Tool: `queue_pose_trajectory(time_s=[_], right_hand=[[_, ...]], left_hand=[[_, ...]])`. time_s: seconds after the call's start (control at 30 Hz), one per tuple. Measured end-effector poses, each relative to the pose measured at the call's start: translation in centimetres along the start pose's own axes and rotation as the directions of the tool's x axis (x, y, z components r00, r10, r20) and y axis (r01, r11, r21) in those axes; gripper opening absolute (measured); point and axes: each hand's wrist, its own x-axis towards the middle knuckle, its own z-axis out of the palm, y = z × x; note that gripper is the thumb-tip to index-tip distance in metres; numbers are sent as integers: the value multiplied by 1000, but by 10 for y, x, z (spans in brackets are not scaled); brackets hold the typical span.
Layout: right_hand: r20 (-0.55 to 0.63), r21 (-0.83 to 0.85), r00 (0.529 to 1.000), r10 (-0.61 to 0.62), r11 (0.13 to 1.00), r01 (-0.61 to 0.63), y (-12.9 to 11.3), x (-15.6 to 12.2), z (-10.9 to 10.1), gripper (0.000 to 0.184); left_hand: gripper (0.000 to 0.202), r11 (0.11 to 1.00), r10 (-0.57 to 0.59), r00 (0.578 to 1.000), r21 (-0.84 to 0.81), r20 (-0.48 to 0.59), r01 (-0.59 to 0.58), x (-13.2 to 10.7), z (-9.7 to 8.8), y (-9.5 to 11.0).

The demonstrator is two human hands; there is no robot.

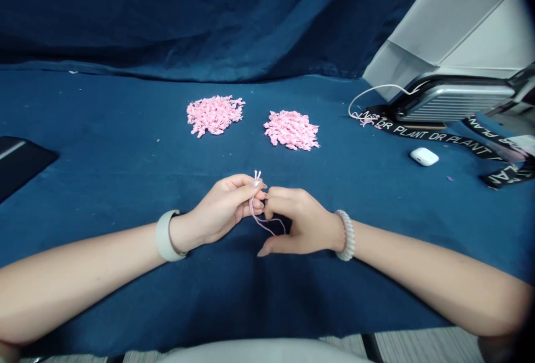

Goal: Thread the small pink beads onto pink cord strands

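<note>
I had the left hand (228,204) pinched, thumb pressed to fingertips, on a thin pink string (252,209) just left of the frame's centre. Two short ends poked up above the pinch, and the rest drooped in a loose curve toward the right hand (303,219). There the fingers were curled in close beside the left fingertips, the thumb standing apart below them; I could not tell whether they gripped the string. A pale wristband (170,236) circled the left wrist, a coiled band (346,236) the right.

Farther out, two heaps of small pink pieces, a left heap (214,115) and a right heap (291,130), lay apart on the blue cloth (112,179), above the hands and near the upper middle. At the right of the frame I saw a small white case (424,156) just below a black lettered strap (443,134), with a ribbed grey device (460,101) above. A dark flat object (23,165) showed at the left edge.
</note>
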Motion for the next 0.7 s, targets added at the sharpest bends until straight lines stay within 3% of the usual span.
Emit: queue_pose_trajectory(time_s=[0.1, 0.17, 0.33, 0.43, 0.57, 0.7], right_hand=[[60, -189, 997, 42, 981, -30, 1, -3, 5, 37], [57, -201, 996, 61, 978, -49, 3, -4, 7, 29], [-22, 2, 1000, -1, 1000, 1, 7, -2, 4, 24], [-118, 118, 993, 22, 993, -8, 6, -1, 0, 22], [-242, 285, 952, 189, 952, -116, 3, -2, -1, 21], [-189, 591, 877, 441, 764, -257, 5, -3, 0, 26]], left_hand=[[13, 999, -11, 1000, -33, -16, 10, 1, 0, 1], [12, 999, -8, 1000, -48, -16, 7, 1, 0, 1], [12, 999, 3, 1000, -53, -6, -4, 1, -1, 1], [11, 998, -2, 1000, -65, -6, 1, 0, -1, 1], [9, 998, -4, 1000, -68, -19, 3, 0, 0, 2], [9, 998, -31, 999, -55, -22, 30, 0, 2, 2]])
